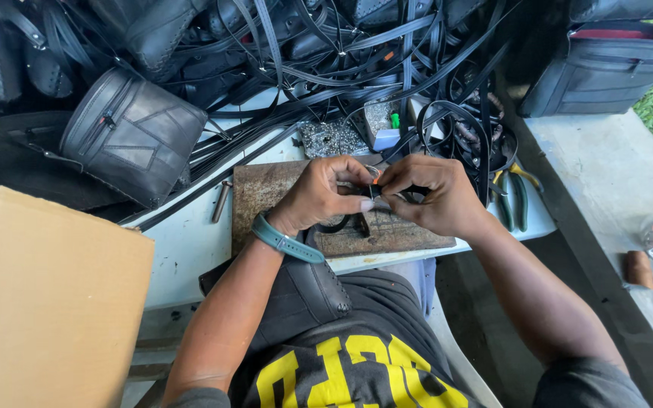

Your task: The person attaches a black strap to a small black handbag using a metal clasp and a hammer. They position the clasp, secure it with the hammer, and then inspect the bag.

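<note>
We see the left hand [325,193] and right hand [428,195] pinching closed on a small black strap piece [374,190] above the rusty plate [266,189]; its long axis cannot be told. The cardboard box [47,302] hides its contents.

Open passage: the bare strip of tabletop [187,242] left of the rusty metal plate [266,193], broken only by a small punch tool [221,202]. Behind the plate, tangled black straps [357,68] and a round black bag [134,136] block access. Green-handled pliers [514,200] lie just right. A cardboard box [47,302] walls the near left.
</note>
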Action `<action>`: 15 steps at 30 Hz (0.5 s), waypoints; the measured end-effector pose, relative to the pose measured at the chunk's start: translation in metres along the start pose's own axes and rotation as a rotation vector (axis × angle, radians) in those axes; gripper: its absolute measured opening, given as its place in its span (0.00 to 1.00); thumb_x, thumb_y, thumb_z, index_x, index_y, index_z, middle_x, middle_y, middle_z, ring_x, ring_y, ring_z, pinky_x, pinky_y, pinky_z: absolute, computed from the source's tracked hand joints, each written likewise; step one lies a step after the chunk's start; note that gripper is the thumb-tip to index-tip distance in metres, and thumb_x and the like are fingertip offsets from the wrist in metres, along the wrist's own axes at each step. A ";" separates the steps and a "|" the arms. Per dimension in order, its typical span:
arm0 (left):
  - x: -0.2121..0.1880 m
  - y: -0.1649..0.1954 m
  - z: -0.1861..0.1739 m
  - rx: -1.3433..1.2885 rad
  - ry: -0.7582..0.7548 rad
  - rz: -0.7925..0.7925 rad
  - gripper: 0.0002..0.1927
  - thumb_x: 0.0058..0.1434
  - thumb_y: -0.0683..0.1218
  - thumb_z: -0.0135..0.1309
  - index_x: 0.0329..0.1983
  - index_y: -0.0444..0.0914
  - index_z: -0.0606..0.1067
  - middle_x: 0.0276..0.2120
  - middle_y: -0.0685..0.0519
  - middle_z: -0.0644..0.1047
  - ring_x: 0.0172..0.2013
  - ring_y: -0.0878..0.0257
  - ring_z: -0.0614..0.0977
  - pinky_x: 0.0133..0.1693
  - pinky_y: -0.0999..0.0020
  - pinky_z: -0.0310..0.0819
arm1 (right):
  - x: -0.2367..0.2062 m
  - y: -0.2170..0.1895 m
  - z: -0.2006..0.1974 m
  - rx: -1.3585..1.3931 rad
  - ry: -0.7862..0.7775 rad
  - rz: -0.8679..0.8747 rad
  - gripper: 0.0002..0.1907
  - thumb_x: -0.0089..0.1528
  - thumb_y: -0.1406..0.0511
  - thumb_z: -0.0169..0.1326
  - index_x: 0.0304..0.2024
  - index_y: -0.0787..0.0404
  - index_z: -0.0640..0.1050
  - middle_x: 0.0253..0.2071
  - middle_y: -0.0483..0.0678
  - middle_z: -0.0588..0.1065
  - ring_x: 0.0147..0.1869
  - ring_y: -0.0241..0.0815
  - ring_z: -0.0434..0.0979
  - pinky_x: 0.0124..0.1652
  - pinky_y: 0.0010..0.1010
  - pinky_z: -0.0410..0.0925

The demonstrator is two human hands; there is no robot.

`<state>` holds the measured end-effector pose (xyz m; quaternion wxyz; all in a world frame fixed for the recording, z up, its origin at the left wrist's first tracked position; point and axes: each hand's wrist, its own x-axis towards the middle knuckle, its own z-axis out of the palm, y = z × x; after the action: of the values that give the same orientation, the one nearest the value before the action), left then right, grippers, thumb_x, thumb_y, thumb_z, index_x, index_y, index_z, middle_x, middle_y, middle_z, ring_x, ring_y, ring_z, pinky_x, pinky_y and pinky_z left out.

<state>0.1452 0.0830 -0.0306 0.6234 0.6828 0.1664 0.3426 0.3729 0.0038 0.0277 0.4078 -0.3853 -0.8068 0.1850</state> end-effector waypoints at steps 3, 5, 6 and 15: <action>-0.003 0.009 0.006 0.148 0.042 0.006 0.18 0.53 0.42 0.68 0.46 0.32 0.77 0.44 0.48 0.82 0.46 0.64 0.85 0.51 0.69 0.83 | -0.005 0.004 0.006 0.103 0.025 0.058 0.08 0.54 0.73 0.68 0.33 0.61 0.81 0.40 0.46 0.81 0.46 0.37 0.83 0.47 0.27 0.75; -0.005 0.013 0.010 0.191 0.061 0.020 0.17 0.54 0.41 0.67 0.45 0.31 0.77 0.45 0.48 0.81 0.46 0.63 0.85 0.52 0.68 0.84 | -0.008 0.005 0.010 0.125 0.039 0.071 0.08 0.54 0.73 0.68 0.33 0.61 0.81 0.40 0.46 0.81 0.46 0.37 0.83 0.47 0.27 0.75; -0.005 0.015 0.011 0.198 0.064 0.005 0.17 0.54 0.41 0.67 0.45 0.31 0.77 0.45 0.48 0.82 0.46 0.62 0.85 0.51 0.68 0.84 | -0.008 0.005 0.011 0.116 0.044 0.050 0.08 0.54 0.73 0.68 0.33 0.61 0.81 0.40 0.46 0.81 0.47 0.38 0.83 0.48 0.27 0.75; -0.003 0.009 0.009 0.147 0.056 0.030 0.17 0.56 0.40 0.65 0.47 0.29 0.77 0.48 0.46 0.81 0.47 0.62 0.85 0.51 0.68 0.84 | 0.000 -0.001 -0.001 0.068 -0.021 0.011 0.07 0.55 0.72 0.67 0.35 0.61 0.82 0.42 0.47 0.81 0.49 0.41 0.83 0.50 0.29 0.75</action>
<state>0.1467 0.0729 -0.0223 0.5617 0.7193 0.1981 0.3576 0.3732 0.0030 0.0286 0.4112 -0.3735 -0.8023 0.2186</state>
